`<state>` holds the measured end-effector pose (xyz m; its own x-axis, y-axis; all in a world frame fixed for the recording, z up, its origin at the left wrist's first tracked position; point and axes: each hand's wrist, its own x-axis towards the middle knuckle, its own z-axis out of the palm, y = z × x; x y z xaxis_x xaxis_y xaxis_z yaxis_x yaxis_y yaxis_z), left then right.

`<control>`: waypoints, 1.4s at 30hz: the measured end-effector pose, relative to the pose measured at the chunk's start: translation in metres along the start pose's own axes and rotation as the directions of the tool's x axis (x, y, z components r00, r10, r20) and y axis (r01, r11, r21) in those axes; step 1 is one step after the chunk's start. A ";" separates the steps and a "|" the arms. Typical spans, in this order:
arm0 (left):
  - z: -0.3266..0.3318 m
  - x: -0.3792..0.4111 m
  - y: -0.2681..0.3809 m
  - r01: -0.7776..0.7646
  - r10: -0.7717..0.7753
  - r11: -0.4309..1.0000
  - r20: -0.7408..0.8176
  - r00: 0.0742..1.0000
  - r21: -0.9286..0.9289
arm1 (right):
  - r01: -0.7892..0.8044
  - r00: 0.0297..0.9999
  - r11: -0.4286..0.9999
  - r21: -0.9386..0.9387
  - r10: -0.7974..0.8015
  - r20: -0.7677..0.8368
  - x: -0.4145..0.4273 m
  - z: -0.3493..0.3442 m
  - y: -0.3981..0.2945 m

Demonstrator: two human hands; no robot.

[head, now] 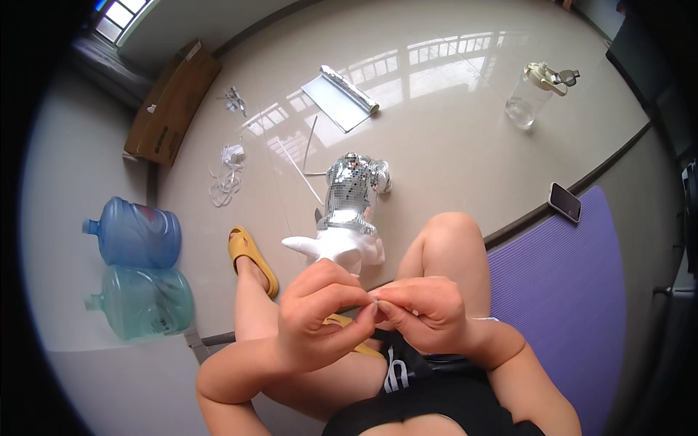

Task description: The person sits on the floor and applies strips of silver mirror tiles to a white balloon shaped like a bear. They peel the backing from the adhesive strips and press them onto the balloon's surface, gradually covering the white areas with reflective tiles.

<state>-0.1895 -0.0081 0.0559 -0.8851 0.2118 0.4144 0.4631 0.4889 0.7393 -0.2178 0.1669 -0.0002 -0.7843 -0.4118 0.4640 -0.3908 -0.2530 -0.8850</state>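
Note:
Both hands meet in front of my lap, thumbs and forefingers pinched together. My left hand (327,316) and my right hand (428,313) share a tiny pale piece (375,300) between their fingertips; it is too small to identify. Just beyond them on the tiled floor is an animal-shaped figure (351,191), its body covered in small silver mirror tiles and its near end, with a pointed ear or horn, plain white. My hands partly hide that white end. Behind the figure lies a partly unrolled sheet of silver mirror tiles or foil (341,101) with a pale backing.
Thin white strips (300,171) and crumpled strips (232,158) lie left of the figure, with silver scraps (235,102) farther back. Two large water jugs (139,234) and a cardboard box (172,103) stand left. Right are a clear bottle (528,101), a phone (565,203) and a purple mat (556,283).

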 end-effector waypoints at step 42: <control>0.001 0.002 -0.002 0.090 -0.092 0.992 -0.022 0.996 -0.090 | -0.092 0.996 0.982 0.166 0.092 0.010 0.000 -0.002 0.007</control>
<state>-0.1921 -0.0080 0.0545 -0.9227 0.1472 0.3563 0.3842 0.4279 0.8181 -0.2216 0.1671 -0.0061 -0.8123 -0.4418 0.3808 -0.2310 -0.3557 -0.9056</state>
